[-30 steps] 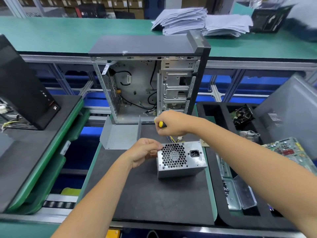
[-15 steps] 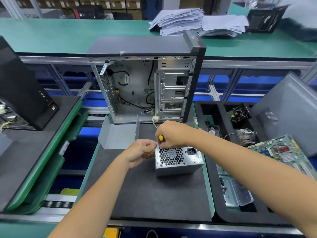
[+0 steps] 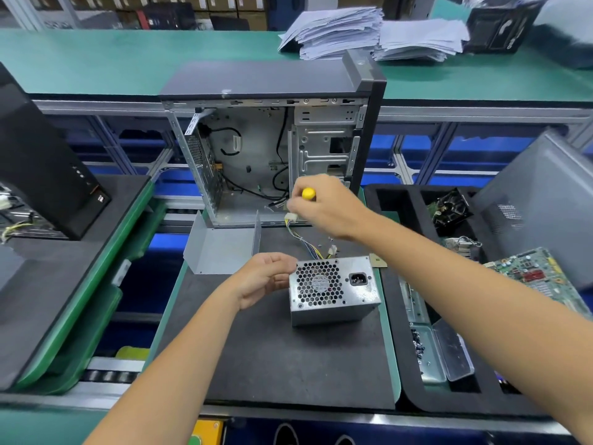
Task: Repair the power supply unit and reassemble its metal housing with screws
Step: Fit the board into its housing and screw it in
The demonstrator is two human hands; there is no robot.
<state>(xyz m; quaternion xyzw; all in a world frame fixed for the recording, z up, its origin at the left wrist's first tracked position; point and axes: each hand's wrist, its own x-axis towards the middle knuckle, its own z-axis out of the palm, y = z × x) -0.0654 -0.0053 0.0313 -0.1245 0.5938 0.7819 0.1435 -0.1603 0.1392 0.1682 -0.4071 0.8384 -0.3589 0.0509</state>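
A silver power supply unit (image 3: 333,289) stands on the black mat (image 3: 288,358), fan grille and power socket facing me, its coloured wires (image 3: 305,240) trailing behind. My left hand (image 3: 264,279) rests against its left side with curled fingers. My right hand (image 3: 324,208) is raised behind the unit and grips a screwdriver with a yellow handle (image 3: 308,193); its shaft is hidden. A bent grey metal cover (image 3: 221,248) lies to the left rear.
An open computer case (image 3: 272,139) stands upright at the back of the mat. On the right, a black foam tray (image 3: 404,316) holds a screw box (image 3: 430,354), a fan (image 3: 449,210) and a circuit board (image 3: 539,274). Another black case (image 3: 41,168) lies at left.
My right hand with the screwdriver has lifted up and away from the top of the power supply unit. My left hand stays at the unit's left side.
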